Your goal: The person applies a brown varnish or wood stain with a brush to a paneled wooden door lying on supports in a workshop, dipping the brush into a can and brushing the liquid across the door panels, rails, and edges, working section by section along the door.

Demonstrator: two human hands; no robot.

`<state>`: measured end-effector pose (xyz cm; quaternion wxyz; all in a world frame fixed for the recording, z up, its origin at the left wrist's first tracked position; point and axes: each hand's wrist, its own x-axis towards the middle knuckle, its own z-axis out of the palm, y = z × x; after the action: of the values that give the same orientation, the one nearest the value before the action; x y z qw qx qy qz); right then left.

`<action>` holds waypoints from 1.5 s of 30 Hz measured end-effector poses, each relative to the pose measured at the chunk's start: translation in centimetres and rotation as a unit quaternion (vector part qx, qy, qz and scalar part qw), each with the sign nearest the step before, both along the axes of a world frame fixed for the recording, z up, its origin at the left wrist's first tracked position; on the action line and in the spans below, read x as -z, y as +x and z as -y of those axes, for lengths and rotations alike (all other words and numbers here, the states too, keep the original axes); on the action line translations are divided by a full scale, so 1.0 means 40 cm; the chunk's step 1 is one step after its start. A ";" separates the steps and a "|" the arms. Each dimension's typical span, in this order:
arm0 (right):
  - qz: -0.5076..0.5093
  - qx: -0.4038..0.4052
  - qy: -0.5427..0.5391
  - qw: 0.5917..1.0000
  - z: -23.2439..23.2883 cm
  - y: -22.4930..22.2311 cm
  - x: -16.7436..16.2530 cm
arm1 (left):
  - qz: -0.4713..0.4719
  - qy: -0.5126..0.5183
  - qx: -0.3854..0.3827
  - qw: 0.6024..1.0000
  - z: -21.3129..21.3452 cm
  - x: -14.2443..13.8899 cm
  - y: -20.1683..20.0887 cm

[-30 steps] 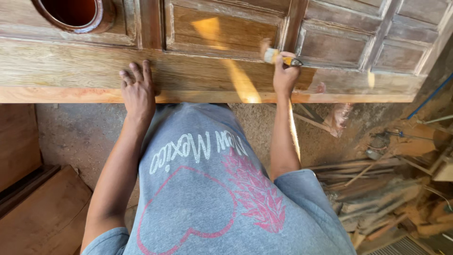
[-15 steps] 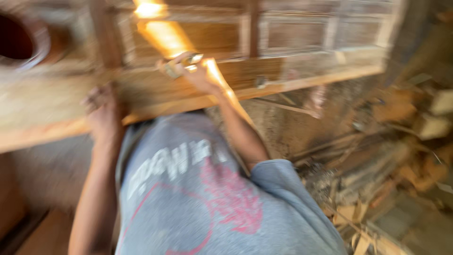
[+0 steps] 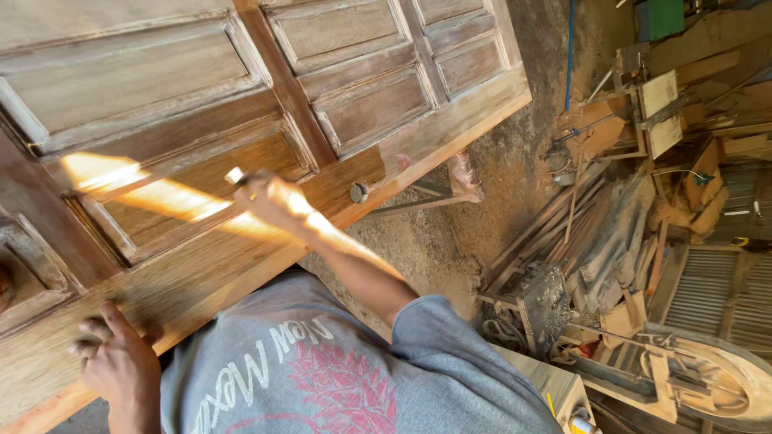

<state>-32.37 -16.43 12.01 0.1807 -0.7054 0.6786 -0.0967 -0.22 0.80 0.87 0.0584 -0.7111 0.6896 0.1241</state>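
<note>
A large panelled wooden door [image 3: 378, 96] lies flat before me, its near part darker and glossy. My right hand [image 3: 273, 201] is closed around a paintbrush [image 3: 236, 176] whose pale handle end sticks out above the fist; the bristles are hidden against the door's lower panel. My left hand [image 3: 121, 366] rests with spread fingers on the door's near edge at the lower left. A small round metal fitting [image 3: 359, 192] sits on the door rail just right of the right hand.
Dirt floor [image 3: 482, 225] lies beyond the door's edge. Wood offcuts, planks and scrap [image 3: 595, 233] are piled at the right, with a woodworking machine [image 3: 708, 378] at the lower right. A wooden bench corner [image 3: 555, 386] stands close by my right side.
The view has swung to the right and tilted. My right hand with the brush has moved left along the door toward the nearer panel. The left hand stays on the door edge.
</note>
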 end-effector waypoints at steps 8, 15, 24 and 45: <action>0.125 0.064 0.100 0.985 0.033 -0.088 0.038 | 0.073 -0.068 0.031 0.995 -0.003 0.005 -0.021; -0.048 0.099 0.097 0.989 0.055 -0.154 0.042 | -0.017 0.016 -0.052 0.998 0.007 -0.034 -0.021; 0.224 -0.031 0.149 0.963 -0.026 0.056 0.078 | -0.051 0.014 -0.049 0.997 0.018 -0.076 -0.027; 0.300 0.012 0.035 0.953 -0.126 -0.024 0.017 | -0.162 -0.101 -0.072 0.979 -0.055 -0.028 0.010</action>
<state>-33.33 -11.39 11.32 0.3998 -0.6289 0.6042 -0.2821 0.18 2.99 2.00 -0.1349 -0.7314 0.6462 0.1710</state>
